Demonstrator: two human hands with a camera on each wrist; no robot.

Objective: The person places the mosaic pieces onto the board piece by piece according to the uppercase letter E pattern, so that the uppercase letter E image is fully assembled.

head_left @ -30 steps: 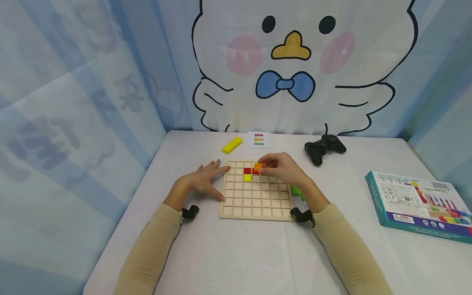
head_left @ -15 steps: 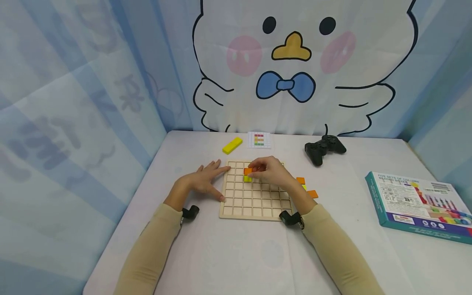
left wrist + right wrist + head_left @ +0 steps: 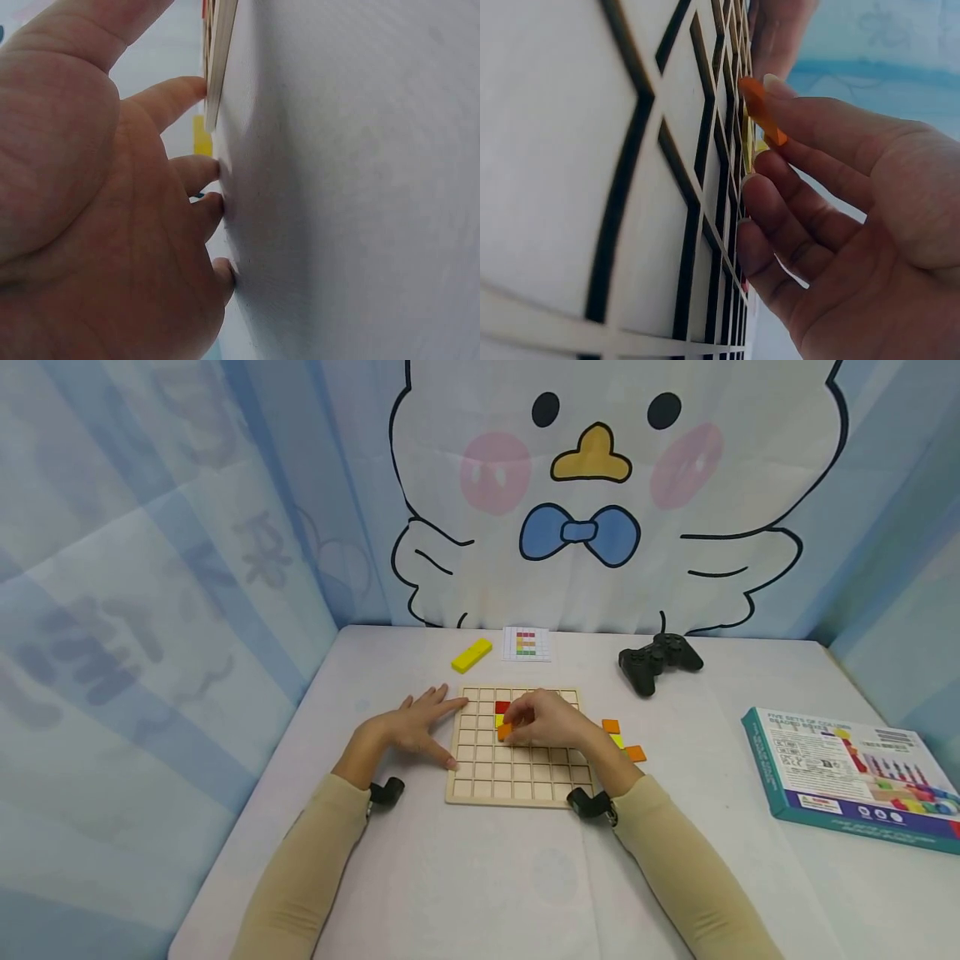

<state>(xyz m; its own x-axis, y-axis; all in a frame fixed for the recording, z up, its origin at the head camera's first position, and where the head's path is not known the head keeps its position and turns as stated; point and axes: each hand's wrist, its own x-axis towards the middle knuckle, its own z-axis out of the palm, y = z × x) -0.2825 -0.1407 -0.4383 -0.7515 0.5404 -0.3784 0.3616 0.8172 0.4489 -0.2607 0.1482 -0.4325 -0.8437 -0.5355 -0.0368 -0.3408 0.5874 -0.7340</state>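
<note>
My right hand pinches an orange square tile between thumb and fingers, close over the wooden grid board. In the head view that tile sits just below a yellow tile, with a red tile in the cell above. The hand covers the cells to the right. My left hand lies spread at the board's left side, its index finger and thumb touching the edge. In the left wrist view its other fingers rest on the table.
Orange tiles and a yellow one lie right of the board, partly behind my forearm. Behind the board are a yellow block and a colour pattern card. A black game controller and a flat toy box stand to the right.
My right hand has moved left from the upper red tiles with the orange tile, then down to the cell below the yellow tile. The left hand has stayed in place.
</note>
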